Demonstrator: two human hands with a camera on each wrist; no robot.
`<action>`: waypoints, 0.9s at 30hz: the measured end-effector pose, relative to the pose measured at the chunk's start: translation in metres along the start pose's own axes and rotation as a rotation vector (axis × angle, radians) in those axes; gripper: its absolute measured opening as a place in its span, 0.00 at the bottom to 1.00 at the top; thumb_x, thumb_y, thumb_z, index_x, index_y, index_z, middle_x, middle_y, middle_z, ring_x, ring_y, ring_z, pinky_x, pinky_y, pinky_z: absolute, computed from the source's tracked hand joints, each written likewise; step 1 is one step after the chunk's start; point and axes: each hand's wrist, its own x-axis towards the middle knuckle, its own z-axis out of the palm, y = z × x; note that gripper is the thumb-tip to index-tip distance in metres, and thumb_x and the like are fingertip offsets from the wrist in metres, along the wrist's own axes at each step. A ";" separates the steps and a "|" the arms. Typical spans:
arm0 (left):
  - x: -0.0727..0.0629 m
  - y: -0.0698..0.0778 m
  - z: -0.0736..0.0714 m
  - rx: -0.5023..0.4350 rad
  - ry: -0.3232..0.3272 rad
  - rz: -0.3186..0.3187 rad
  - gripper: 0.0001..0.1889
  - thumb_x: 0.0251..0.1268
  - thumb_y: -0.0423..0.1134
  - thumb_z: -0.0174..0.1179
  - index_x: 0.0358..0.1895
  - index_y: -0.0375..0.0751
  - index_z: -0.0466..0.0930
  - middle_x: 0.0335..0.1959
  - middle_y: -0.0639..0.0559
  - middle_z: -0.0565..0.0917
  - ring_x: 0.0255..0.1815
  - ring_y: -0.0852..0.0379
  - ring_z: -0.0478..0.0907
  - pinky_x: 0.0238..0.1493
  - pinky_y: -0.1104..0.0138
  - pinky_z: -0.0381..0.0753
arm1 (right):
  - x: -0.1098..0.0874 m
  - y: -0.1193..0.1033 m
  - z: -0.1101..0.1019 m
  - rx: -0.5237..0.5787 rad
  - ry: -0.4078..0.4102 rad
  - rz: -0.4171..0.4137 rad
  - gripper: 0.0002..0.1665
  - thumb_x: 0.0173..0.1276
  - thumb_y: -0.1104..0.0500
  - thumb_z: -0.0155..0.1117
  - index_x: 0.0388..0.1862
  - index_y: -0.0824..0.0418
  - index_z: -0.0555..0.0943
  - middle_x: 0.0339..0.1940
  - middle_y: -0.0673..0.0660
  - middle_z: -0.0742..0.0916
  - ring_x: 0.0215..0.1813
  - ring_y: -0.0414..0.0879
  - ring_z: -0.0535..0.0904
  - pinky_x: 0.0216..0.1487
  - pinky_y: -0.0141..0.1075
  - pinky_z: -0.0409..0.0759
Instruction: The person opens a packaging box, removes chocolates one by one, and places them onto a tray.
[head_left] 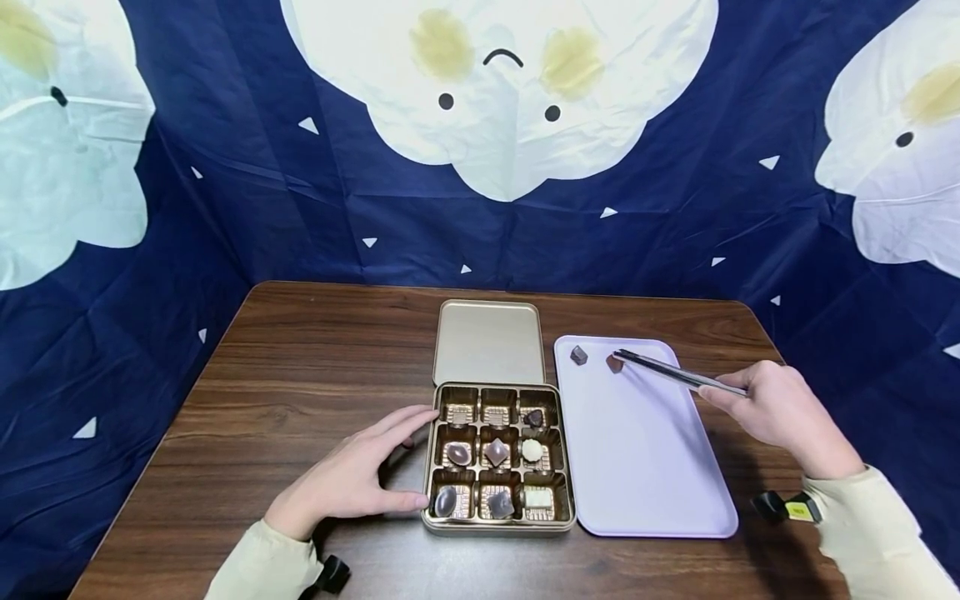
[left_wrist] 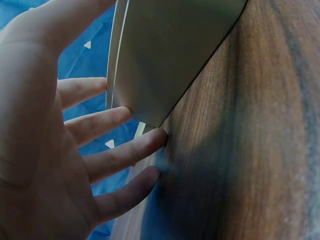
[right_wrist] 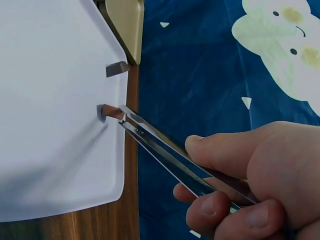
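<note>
My right hand (head_left: 768,404) pinches metal tweezers (right_wrist: 170,160) between thumb and fingers. Their tips are at one end of a brown chocolate (right_wrist: 112,111) near the far edge of the lilac tray (head_left: 637,450); whether they grip it I cannot tell. Beside it on the tray lies a dark chocolate (head_left: 578,355). With fingers spread and fairly straight, my left hand (head_left: 352,475) touches the left side of a gold tin (head_left: 498,527). Chocolates fill its middle and front rows; a dark one (head_left: 533,417) sits in the back right compartment, and the other two back compartments are bare.
Behind the tin lies its gold lid (head_left: 489,342), flat on the wooden table (head_left: 300,358). The tray stands close along the tin's right side. A blue cloth (head_left: 300,217) with white clouds hangs behind the table and at both sides.
</note>
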 end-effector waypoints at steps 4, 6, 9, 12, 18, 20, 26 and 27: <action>0.000 0.000 0.000 0.000 -0.001 0.002 0.56 0.52 0.70 0.76 0.84 0.62 0.59 0.82 0.51 0.66 0.67 0.54 0.77 0.65 0.43 0.78 | -0.001 0.003 0.001 -0.001 0.004 0.004 0.19 0.67 0.49 0.76 0.43 0.65 0.93 0.23 0.50 0.91 0.31 0.48 0.80 0.31 0.45 0.77; 0.000 0.000 0.000 0.003 0.000 0.004 0.56 0.52 0.70 0.76 0.84 0.62 0.59 0.81 0.52 0.66 0.68 0.54 0.77 0.65 0.43 0.78 | -0.002 0.005 0.001 -0.001 0.001 0.008 0.20 0.67 0.49 0.76 0.44 0.66 0.93 0.22 0.49 0.90 0.31 0.48 0.79 0.30 0.44 0.76; 0.001 0.000 0.000 0.010 0.002 0.006 0.56 0.51 0.70 0.75 0.84 0.62 0.59 0.81 0.52 0.66 0.68 0.55 0.76 0.65 0.44 0.78 | -0.003 0.006 0.001 0.002 -0.008 0.018 0.21 0.68 0.49 0.75 0.45 0.67 0.92 0.19 0.46 0.87 0.29 0.47 0.76 0.28 0.42 0.74; 0.001 0.000 0.000 0.009 0.001 0.006 0.56 0.52 0.70 0.75 0.84 0.62 0.59 0.81 0.52 0.66 0.68 0.55 0.77 0.65 0.44 0.78 | -0.005 0.008 0.001 0.000 -0.014 0.030 0.22 0.69 0.48 0.74 0.46 0.67 0.92 0.17 0.44 0.85 0.28 0.47 0.74 0.28 0.42 0.72; 0.002 0.000 -0.001 0.006 0.002 0.011 0.56 0.52 0.70 0.75 0.84 0.60 0.59 0.82 0.52 0.66 0.67 0.55 0.77 0.65 0.44 0.78 | -0.007 0.010 -0.001 -0.004 0.018 0.024 0.20 0.69 0.49 0.74 0.43 0.68 0.92 0.22 0.50 0.90 0.30 0.47 0.80 0.30 0.46 0.78; 0.002 0.000 -0.001 0.006 0.004 0.014 0.56 0.52 0.70 0.75 0.84 0.60 0.59 0.82 0.52 0.66 0.67 0.55 0.77 0.65 0.44 0.78 | -0.008 0.009 -0.001 0.000 0.033 0.022 0.20 0.69 0.50 0.74 0.43 0.68 0.92 0.22 0.52 0.90 0.29 0.47 0.79 0.29 0.46 0.77; 0.002 0.000 0.000 0.009 0.000 0.016 0.56 0.52 0.72 0.74 0.84 0.60 0.59 0.82 0.52 0.66 0.66 0.57 0.78 0.66 0.44 0.78 | -0.014 0.004 -0.002 0.009 0.115 -0.040 0.19 0.68 0.52 0.76 0.43 0.68 0.92 0.11 0.40 0.79 0.22 0.41 0.70 0.22 0.37 0.68; 0.002 0.000 0.000 0.008 0.000 0.014 0.56 0.52 0.72 0.73 0.84 0.60 0.59 0.82 0.52 0.65 0.66 0.57 0.77 0.66 0.44 0.78 | -0.015 0.002 -0.002 0.016 0.129 -0.055 0.18 0.67 0.53 0.76 0.43 0.68 0.92 0.10 0.38 0.76 0.21 0.39 0.68 0.21 0.36 0.66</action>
